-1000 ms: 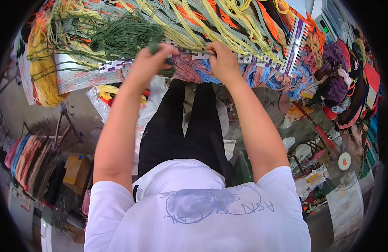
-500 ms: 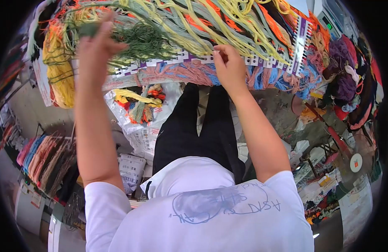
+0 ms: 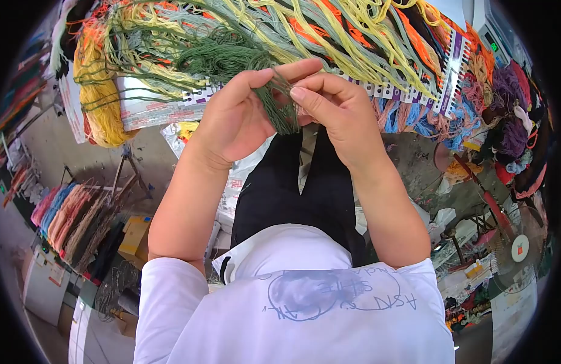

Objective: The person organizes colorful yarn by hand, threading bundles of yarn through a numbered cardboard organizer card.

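Observation:
Dark green thread (image 3: pixel 223 57) lies loosely over the multicoloured strands, and its near end hangs between my two hands. My left hand (image 3: pixel 241 112) is palm up around the green bunch, its fingers curled behind the strands. Close against it, my right hand (image 3: pixel 335 106) pinches the green strands between thumb and forefinger. Yellow, grey and orange strands (image 3: pixel 365 42) spread across the work surface beyond, along a white and purple notched card strip (image 3: pixel 402 94). Some fingertips are hidden behind the thread.
A yellow skein (image 3: pixel 101 91) hangs at the left edge. Pink and blue yarn (image 3: pixel 429 121) lies along the near edge at right, with purple yarn (image 3: pixel 508 103) beyond. A fan (image 3: pixel 517 246) stands low right; hanging skeins (image 3: pixel 71 218) are low left.
My left hand has come from the upper left toward the middle and met my right hand. The end of the green thread is now gathered between them.

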`<control>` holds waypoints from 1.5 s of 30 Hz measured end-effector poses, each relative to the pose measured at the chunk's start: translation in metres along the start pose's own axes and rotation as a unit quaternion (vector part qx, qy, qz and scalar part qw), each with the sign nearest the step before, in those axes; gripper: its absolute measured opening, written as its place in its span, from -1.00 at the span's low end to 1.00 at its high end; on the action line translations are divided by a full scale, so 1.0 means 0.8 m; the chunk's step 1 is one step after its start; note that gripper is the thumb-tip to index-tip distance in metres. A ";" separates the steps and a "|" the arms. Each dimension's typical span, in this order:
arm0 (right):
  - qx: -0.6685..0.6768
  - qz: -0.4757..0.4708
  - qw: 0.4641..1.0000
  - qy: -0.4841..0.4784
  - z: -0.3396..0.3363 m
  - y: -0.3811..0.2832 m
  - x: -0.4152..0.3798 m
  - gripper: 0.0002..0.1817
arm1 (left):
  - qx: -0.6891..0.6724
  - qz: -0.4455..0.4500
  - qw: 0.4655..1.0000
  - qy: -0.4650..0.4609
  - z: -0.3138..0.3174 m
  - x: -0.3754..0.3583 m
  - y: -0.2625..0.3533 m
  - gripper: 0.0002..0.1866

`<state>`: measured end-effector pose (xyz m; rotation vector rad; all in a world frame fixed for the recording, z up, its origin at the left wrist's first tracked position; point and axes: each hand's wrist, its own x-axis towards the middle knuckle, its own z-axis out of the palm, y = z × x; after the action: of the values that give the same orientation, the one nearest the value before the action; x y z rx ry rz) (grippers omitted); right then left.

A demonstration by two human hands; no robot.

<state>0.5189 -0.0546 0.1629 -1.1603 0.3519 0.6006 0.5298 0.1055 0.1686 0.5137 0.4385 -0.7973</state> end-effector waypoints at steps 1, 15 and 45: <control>-0.010 -0.004 1.000 -0.010 0.000 0.001 0.000 -0.86 | -0.006 -0.006 1.000 -0.006 -0.001 -0.001 0.001 -0.45; 0.071 -0.021 0.997 -0.028 0.006 0.001 0.001 -0.93 | -0.034 -0.002 0.999 0.025 -0.008 -0.010 0.009 -0.52; 0.281 -0.116 0.951 -0.053 -0.286 -0.092 -0.117 -0.84 | 0.018 0.241 0.966 0.091 -0.168 -0.127 0.192 -0.80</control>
<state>0.4995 -0.3107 0.1850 -0.6045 0.2655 0.3201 0.5599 0.3313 0.1587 0.6967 0.4446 -0.2902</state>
